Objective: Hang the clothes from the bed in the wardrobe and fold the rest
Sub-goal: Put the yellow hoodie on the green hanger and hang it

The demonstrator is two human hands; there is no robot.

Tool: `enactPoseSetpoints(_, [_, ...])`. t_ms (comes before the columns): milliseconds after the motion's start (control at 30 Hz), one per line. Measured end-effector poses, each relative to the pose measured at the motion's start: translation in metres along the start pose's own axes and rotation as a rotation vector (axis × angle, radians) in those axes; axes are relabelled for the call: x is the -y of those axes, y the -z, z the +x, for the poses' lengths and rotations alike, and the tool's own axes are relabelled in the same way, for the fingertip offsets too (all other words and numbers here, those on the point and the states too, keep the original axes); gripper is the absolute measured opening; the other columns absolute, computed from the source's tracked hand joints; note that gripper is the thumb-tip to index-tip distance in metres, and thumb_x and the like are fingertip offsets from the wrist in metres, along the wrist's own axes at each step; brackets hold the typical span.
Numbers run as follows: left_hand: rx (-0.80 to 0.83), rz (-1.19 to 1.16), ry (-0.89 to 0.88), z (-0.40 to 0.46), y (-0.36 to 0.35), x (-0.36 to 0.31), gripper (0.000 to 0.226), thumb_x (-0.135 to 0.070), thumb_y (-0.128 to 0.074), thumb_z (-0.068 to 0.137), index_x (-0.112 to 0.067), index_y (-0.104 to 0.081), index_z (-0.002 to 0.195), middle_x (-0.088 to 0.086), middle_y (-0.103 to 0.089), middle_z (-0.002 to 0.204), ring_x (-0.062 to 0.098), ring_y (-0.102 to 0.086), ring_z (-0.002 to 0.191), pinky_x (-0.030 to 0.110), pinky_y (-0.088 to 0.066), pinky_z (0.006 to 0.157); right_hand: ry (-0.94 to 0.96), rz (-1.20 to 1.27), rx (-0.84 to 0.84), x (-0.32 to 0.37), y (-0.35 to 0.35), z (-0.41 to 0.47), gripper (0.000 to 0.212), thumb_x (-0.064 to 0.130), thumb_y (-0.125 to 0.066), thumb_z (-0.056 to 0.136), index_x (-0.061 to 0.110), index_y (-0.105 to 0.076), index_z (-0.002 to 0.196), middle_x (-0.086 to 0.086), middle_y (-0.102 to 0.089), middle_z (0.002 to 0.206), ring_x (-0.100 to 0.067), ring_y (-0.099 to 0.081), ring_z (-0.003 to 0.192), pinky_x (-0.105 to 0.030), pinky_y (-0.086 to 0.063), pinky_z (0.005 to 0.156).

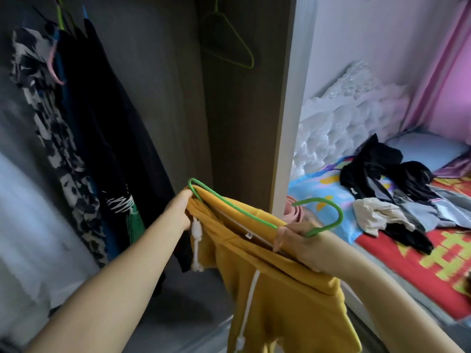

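Soft, light mustard hoodie (pixel 275 289) droops limply; left hand (pixel 182 212) pinches its shoulder over the stiff green hanger (pixel 229 202), right hand (pixel 305 245) grips the hook's base, the best hold.

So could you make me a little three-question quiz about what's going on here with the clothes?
1. True or false: the yellow hoodie is already hanging in the wardrobe.
2. Which colour is the hanger being fitted into the hoodie? A) pink B) green C) black
3. Fill in: more clothes lie in a heap on the ____.

Key
1. False: the left hand and right hand hold it in front of the wardrobe.
2. B
3. bed
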State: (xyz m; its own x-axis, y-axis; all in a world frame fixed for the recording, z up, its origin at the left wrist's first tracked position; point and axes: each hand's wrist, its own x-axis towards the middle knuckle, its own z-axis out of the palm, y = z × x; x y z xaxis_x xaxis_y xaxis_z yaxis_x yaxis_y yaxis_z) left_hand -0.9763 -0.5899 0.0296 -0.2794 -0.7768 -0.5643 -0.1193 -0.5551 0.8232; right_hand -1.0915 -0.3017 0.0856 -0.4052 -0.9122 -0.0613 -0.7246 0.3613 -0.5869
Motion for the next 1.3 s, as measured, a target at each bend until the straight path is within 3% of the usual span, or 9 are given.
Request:
enactPoseSetpoints(267, [0.018, 0.255, -0.063, -0.016, -0.042, 0.03, 0.032, -0.03, -0.062, 0.078, -0.006, -0.066, 0.099, 0.017, -0.068, 0.092, 0.032, -0.067, 0.081, 0.042, -0.057, 0.074, -0.119, -0.019, 0.131, -0.052, -0.006, -0.04, 0.038, 0.041, -0.034, 0.101, 0.032, -0.066, 0.083, 0.014, -0.04, 0.069, 0.002, -0.04, 0.059, -0.015, -0.039, 0.061])
enactPoseSetpoints(367, [-0.119, 0.553, -0.264, -0.046, -0.06, 0.058, 0.021, -0.019, -0.058, 0.085, -0.005, -0.064, 0.099, 0.008, -0.063, 0.082, 0.025, -0.061, 0.076, 0.035, -0.052, 0.066, -0.184, -0.018, 0.187, -0.067, -0.015, -0.049, 0.044, 0.042, -0.034, 0.101, 0.037, -0.063, 0.067, 0.013, -0.049, 0.071, -0.001, -0.049, 0.067, -0.015, -0.039, 0.064])
enactPoseSetpoints(500, [-0.164, 1.081, -0.734, -0.088, -0.099, 0.083, 0.016, -0.017, -0.052, 0.09, -0.014, -0.068, 0.091, 0.004, -0.067, 0.086, 0.023, -0.064, 0.078, 0.031, -0.052, 0.064, -0.195, -0.181, 0.251, -0.079, -0.041, -0.044, 0.03, 0.041, -0.038, 0.098, 0.03, -0.064, 0.091, 0.011, -0.058, 0.09, -0.01, -0.057, 0.089, -0.021, -0.042, 0.077])
enactPoseSetpoints(633, [0.068, 1.077, -0.696, -0.093, -0.108, 0.101, 0.013, -0.024, -0.053, 0.093, -0.016, -0.061, 0.099, 0.003, -0.065, 0.092, 0.02, -0.064, 0.083, 0.038, -0.057, 0.078, -0.29, 0.169, 0.101, -0.079, 0.008, -0.032, 0.026, 0.024, -0.046, 0.099, 0.022, -0.053, 0.074, 0.008, -0.047, 0.065, -0.002, -0.042, 0.055, -0.008, -0.035, 0.043])
enactPoseSetpoints(800, [0.443, 0.925, -0.517, -0.088, -0.108, 0.12, 0.015, -0.028, -0.06, 0.085, -0.02, -0.06, 0.098, 0.004, -0.063, 0.092, 0.019, -0.062, 0.088, 0.037, -0.055, 0.083, -0.418, 0.222, 0.228, -0.072, -0.003, -0.011, 0.026, 0.028, -0.044, 0.099, 0.012, -0.061, 0.09, 0.001, -0.039, 0.056, -0.009, -0.033, 0.042, -0.018, -0.028, 0.037])
enactPoseSetpoints(933, [0.47, 0.744, -0.528, -0.084, -0.098, 0.121, 0.053, -0.048, -0.062, 0.084, -0.028, -0.05, 0.131, -0.002, -0.054, 0.123, 0.016, -0.056, 0.111, 0.037, -0.05, 0.094, -0.383, 0.492, 0.231, -0.076, 0.01, 0.0, 0.014, 0.016, -0.05, 0.095, 0.009, -0.056, 0.085, 0.004, -0.032, 0.049, -0.008, -0.024, 0.04, -0.018, -0.021, 0.036])
enactPoseSetpoints(1100, [0.16, 0.465, -0.571, -0.075, -0.062, 0.146, 0.034, -0.016, -0.043, 0.099, -0.031, -0.049, 0.129, -0.002, -0.051, 0.133, 0.018, -0.047, 0.127, 0.034, -0.041, 0.102, -0.244, 0.193, 0.297, -0.067, 0.039, 0.0, 0.022, 0.015, -0.046, 0.098, 0.01, -0.066, 0.091, 0.012, -0.037, 0.035, -0.007, -0.026, 0.035, -0.019, -0.022, 0.035])
enactPoseSetpoints(1200, [0.065, 0.729, -0.756, -0.07, -0.044, 0.143, 0.053, -0.012, -0.051, 0.094, -0.026, -0.037, 0.143, 0.0, -0.031, 0.15, 0.02, -0.025, 0.141, 0.044, -0.024, 0.115, -0.139, 0.11, 0.355, -0.045, 0.078, -0.002, 0.023, 0.018, -0.052, 0.095, 0.002, -0.066, 0.103, 0.012, -0.032, 0.036, -0.006, -0.023, 0.035, -0.017, -0.019, 0.035])
enactPoseSetpoints(1300, [0.335, 0.976, -0.913, -0.091, -0.061, 0.12, 0.039, -0.032, -0.053, 0.091, -0.028, -0.051, 0.13, -0.003, -0.052, 0.135, 0.017, -0.042, 0.13, 0.046, -0.025, 0.115, -0.063, 0.009, 0.363, -0.029, 0.102, 0.005, 0.02, 0.023, -0.055, 0.095, 0.008, -0.07, 0.093, 0.011, -0.036, 0.036, -0.006, -0.031, 0.037, -0.014, -0.026, 0.038])
